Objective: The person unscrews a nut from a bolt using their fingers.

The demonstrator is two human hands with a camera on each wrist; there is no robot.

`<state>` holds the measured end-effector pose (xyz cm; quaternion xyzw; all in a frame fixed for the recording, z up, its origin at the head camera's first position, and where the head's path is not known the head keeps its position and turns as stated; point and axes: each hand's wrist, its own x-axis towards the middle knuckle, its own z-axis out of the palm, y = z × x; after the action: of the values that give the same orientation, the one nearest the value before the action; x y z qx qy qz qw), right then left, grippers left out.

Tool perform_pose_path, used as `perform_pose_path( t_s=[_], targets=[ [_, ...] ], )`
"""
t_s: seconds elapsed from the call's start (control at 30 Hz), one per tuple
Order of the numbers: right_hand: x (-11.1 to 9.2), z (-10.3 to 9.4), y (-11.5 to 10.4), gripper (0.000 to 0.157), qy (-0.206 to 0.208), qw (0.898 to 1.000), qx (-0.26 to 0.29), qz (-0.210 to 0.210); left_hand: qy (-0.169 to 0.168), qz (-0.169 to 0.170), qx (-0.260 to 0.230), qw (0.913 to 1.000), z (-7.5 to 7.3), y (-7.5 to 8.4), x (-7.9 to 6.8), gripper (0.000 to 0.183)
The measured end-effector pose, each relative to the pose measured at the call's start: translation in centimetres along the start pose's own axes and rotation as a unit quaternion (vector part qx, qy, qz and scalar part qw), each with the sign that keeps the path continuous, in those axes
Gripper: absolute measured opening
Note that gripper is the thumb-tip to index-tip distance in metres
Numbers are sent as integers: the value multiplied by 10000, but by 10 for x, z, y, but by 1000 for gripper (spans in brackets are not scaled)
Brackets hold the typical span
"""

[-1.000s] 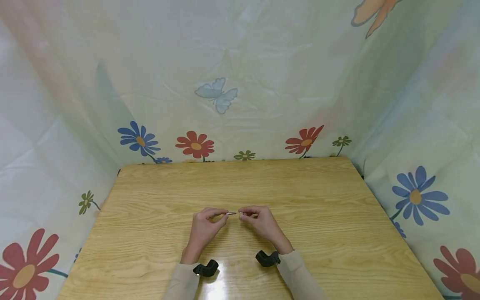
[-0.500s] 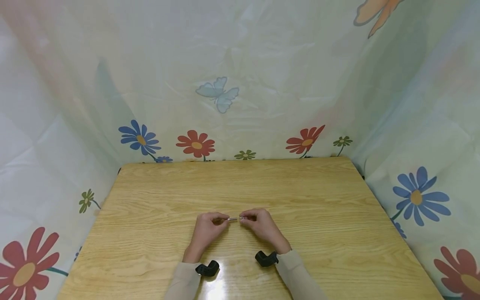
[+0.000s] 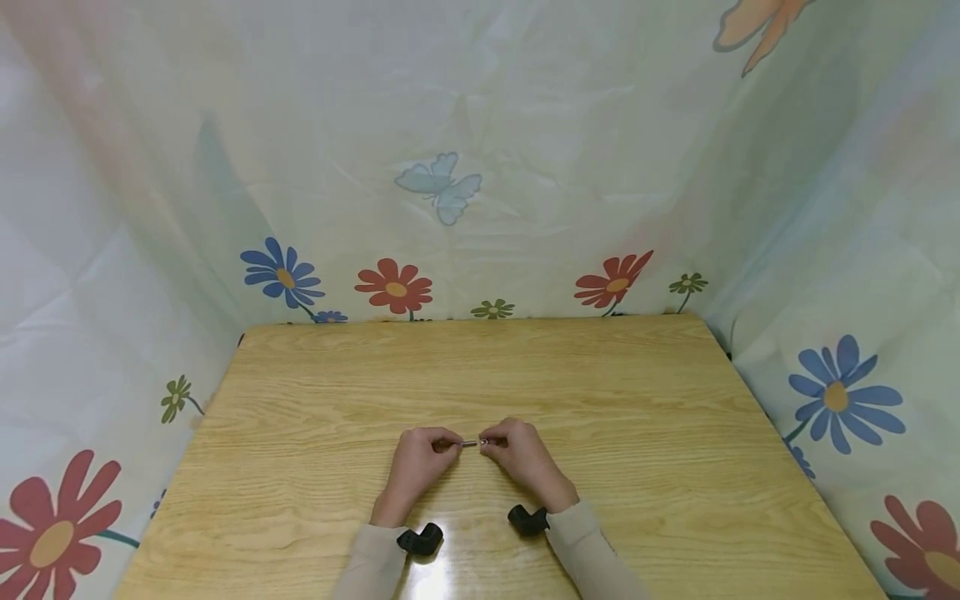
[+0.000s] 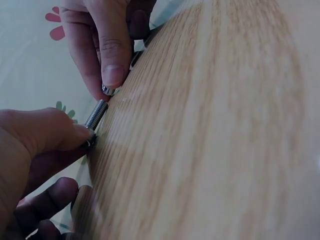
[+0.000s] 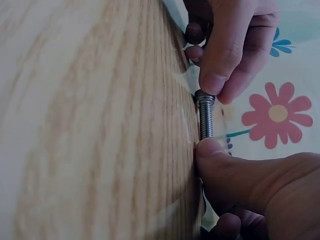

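My left hand (image 3: 418,460) pinches a silver bolt (image 4: 96,115) near its head, between thumb and finger, with the threaded shank sticking out toward the other hand. In the right wrist view, a ring like a washer sits by the bolt's head (image 5: 204,98). Facing it, my right hand (image 3: 525,460) pinches a small shiny metal nut (image 4: 107,90) between thumb and fingertip. In the head view a narrow gap separates bolt tip and nut. The right thumb hides the nut in the right wrist view. Both hands are over the table, close together.
A wood-grain table (image 3: 637,400) lies beneath the hands. Flower-printed curtain (image 3: 525,208) stands behind it and along both sides. Dark wrist cameras (image 3: 422,540) are strapped at both sleeves.
Both hands have come slightly down in the head view, toward the person, still pinching bolt and nut. The gap between the two parts looks slightly narrower. The head view has shifted a little.
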<state>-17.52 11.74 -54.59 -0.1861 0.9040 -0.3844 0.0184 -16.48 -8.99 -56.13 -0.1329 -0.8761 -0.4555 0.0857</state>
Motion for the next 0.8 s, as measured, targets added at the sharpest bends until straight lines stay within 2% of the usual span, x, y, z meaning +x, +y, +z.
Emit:
perform_pose_path(
  t_s=[0.27,0.57,0.8],
  targets=[
    [0,0,-1,12,54,9999,-151,27,-51,-66,49,10000,0,0,0,7],
    [-1,1,-2,13,196,9998,-25,37,-115,-139,124,9998,1,0,2,9],
    [0,1,-3,9,344,9990,108,251,-118,-93,140,9998,1,0,2,10]
  ],
)
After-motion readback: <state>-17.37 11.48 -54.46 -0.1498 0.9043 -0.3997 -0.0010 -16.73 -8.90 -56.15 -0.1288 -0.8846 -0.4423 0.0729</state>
